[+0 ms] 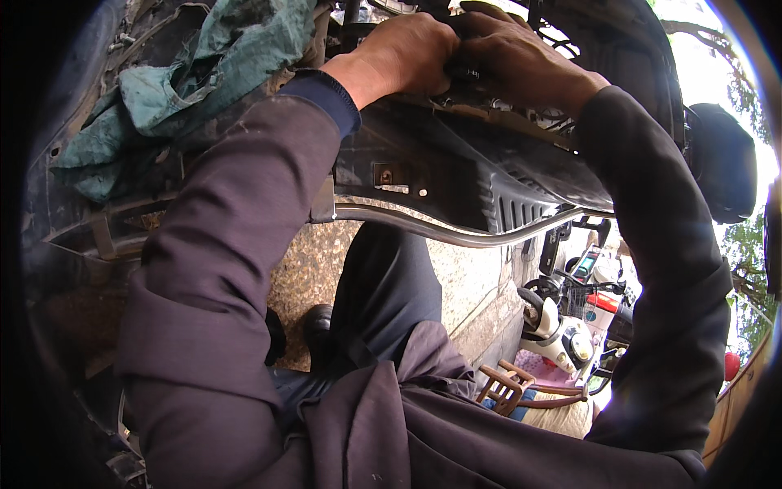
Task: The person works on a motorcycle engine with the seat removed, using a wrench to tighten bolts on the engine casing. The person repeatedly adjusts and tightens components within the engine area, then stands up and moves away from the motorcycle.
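Both my hands are raised together at the top of the view, over the opened body of a vehicle that looks like a scooter. My left hand (403, 55) is closed, its fingers curled in toward a small black part (464, 73). My right hand (521, 61) bends over the same part from the other side, fingers wrapped down on it. Most of the part is hidden by the hands, so its kind does not show. Beneath them runs a black plastic body panel (448, 159) with ribs, and cables show around the right hand.
A crumpled green cloth (220, 73) lies over the frame at left. A bent metal tube (440, 235) crosses below the panel. A black rounded piece (721, 163) juts out at right. Behind stand a parked white scooter (562, 338) and a wooden chair (507, 389) on paving.
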`<action>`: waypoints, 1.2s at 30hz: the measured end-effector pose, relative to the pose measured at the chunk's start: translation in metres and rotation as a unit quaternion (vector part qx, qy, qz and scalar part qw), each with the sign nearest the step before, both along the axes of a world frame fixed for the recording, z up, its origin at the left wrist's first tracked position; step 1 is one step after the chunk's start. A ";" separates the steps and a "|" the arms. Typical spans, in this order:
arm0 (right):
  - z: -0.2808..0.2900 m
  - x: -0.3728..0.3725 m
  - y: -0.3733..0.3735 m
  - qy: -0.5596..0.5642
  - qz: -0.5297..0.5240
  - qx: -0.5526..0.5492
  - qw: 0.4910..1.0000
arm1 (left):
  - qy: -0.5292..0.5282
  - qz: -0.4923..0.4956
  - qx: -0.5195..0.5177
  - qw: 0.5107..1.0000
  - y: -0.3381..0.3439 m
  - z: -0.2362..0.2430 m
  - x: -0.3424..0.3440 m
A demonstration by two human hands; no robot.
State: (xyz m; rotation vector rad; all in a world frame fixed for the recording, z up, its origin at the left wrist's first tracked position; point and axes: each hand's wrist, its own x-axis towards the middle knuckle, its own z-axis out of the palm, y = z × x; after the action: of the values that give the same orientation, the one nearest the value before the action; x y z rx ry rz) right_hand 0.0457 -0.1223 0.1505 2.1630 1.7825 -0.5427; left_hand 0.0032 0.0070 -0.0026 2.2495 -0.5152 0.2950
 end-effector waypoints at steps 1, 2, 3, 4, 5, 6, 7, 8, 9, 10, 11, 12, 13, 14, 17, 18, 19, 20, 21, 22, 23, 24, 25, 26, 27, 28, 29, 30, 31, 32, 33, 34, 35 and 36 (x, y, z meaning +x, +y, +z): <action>0.000 -0.003 0.002 -0.015 0.014 0.003 1.000 | 0.008 -0.002 0.015 1.000 0.000 0.001 -0.001; 0.001 -0.004 0.004 -0.031 0.029 0.006 0.999 | 0.008 -0.001 0.023 1.000 0.001 0.001 -0.001; 0.004 -0.008 0.008 -0.054 0.023 0.018 0.998 | 0.001 0.002 0.027 1.000 0.000 -0.001 0.000; 0.006 -0.012 0.011 -0.075 0.015 0.029 0.997 | -0.005 0.004 0.030 1.000 -0.002 -0.003 0.000; 0.009 -0.016 0.016 -0.099 -0.022 0.009 0.995 | -0.048 0.006 0.007 0.999 -0.002 -0.006 0.001; 0.019 -0.019 0.017 -0.050 -0.086 0.011 0.995 | -0.089 0.006 -0.013 0.996 -0.002 -0.009 0.002; 0.043 -0.023 0.017 -0.001 -0.181 -0.019 0.983 | -0.099 -0.005 -0.017 0.995 -0.002 -0.013 0.002; 0.059 -0.031 0.016 0.052 -0.274 -0.051 0.959 | -0.110 -0.008 -0.031 0.993 -0.003 -0.016 0.003; 0.058 -0.041 0.009 0.055 -0.305 0.063 0.949 | -0.092 -0.017 -0.028 0.995 -0.003 -0.018 0.004; 0.066 -0.058 -0.002 0.083 -0.383 0.148 0.908 | -0.076 -0.027 -0.024 0.996 -0.002 -0.018 0.007; 0.073 -0.074 -0.015 0.174 -0.402 0.206 0.875 | -0.084 -0.043 -0.047 0.994 -0.001 -0.019 0.008; 0.075 -0.098 -0.029 0.327 -0.386 0.236 0.830 | -0.094 -0.049 -0.062 0.992 -0.002 -0.019 0.008; 0.076 -0.124 -0.041 0.417 -0.398 0.197 0.793 | -0.103 -0.054 -0.076 0.990 -0.001 -0.019 0.009; 0.046 -0.143 -0.053 0.533 -0.325 0.160 0.765 | -0.113 -0.058 -0.088 0.988 -0.001 -0.018 0.009; -0.071 -0.218 -0.064 0.562 -0.324 0.055 0.759 | -0.133 -0.067 -0.091 0.985 0.000 -0.017 0.011; -0.123 -0.230 -0.060 0.506 -0.346 0.066 0.787 | -0.136 -0.066 -0.089 0.985 0.000 -0.018 0.010; -0.174 -0.235 -0.053 0.543 -0.515 0.039 0.662 | -0.114 -0.065 -0.088 0.987 0.000 -0.020 0.007; -0.220 -0.235 -0.045 0.539 -0.679 0.038 0.497 | -0.099 -0.060 -0.085 0.990 0.000 -0.020 0.007; -0.260 -0.231 -0.038 0.543 -0.760 0.090 0.346 | -0.088 -0.053 -0.084 0.991 0.000 -0.020 0.009; -0.292 -0.231 -0.030 0.530 -0.806 0.143 0.220 | -0.195 -0.038 -0.096 0.975 -0.002 -0.020 0.008; -0.320 -0.229 -0.021 0.509 -0.831 0.197 0.110 | -0.193 -0.043 -0.098 0.975 0.000 -0.020 0.009; -0.341 -0.227 -0.014 0.495 -0.835 0.235 0.043 | -0.184 -0.046 -0.094 0.977 0.000 -0.019 0.008; -0.358 -0.225 -0.009 0.479 -0.835 0.270 -0.015 | -0.155 -0.046 -0.087 0.983 0.001 -0.019 0.007; -0.372 -0.225 -0.005 0.466 -0.832 0.295 -0.057 | -0.141 -0.042 -0.110 0.983 0.000 -0.018 0.005; -0.382 -0.223 -0.003 0.459 -0.828 0.312 -0.079 | -0.125 -0.045 -0.112 0.985 0.000 -0.017 0.005; -0.391 -0.224 -0.001 0.447 -0.824 0.331 -0.108 | -0.124 -0.047 -0.119 0.984 -0.001 -0.016 0.004; -0.398 -0.225 -0.001 0.440 -0.819 0.344 -0.132 | -0.124 -0.048 -0.117 0.984 -0.001 -0.015 0.003; -0.405 -0.227 0.000 0.433 -0.816 0.355 -0.144 | -0.128 -0.048 -0.115 0.984 0.000 -0.015 0.003; -0.410 -0.229 -0.001 0.429 -0.813 0.364 -0.154 | -0.132 -0.045 -0.112 0.984 0.000 -0.014 0.002; -0.415 -0.230 -0.002 0.428 -0.809 0.369 -0.164 | -0.131 -0.044 -0.115 0.984 0.001 -0.014 0.003; -0.419 -0.232 -0.002 0.420 -0.806 0.378 -0.175 | -0.129 -0.043 -0.118 0.984 0.000 -0.014 0.002; -0.422 -0.234 -0.003 0.419 -0.803 0.383 -0.181 | -0.126 -0.039 -0.117 0.984 -0.001 -0.014 0.002; -0.423 -0.237 -0.004 0.418 -0.801 0.388 -0.185 | -0.121 -0.051 -0.141 0.981 -0.001 -0.015 0.002; -0.423 -0.240 -0.004 0.417 -0.798 0.391 -0.190 | -0.115 -0.051 -0.138 0.982 -0.002 -0.015 0.001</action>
State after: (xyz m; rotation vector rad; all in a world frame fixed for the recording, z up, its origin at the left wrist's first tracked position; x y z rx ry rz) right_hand -0.1946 -0.1267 -0.2726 -0.7230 1.2839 0.3301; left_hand 0.0042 0.0052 -0.0178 1.9245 -0.6647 0.5444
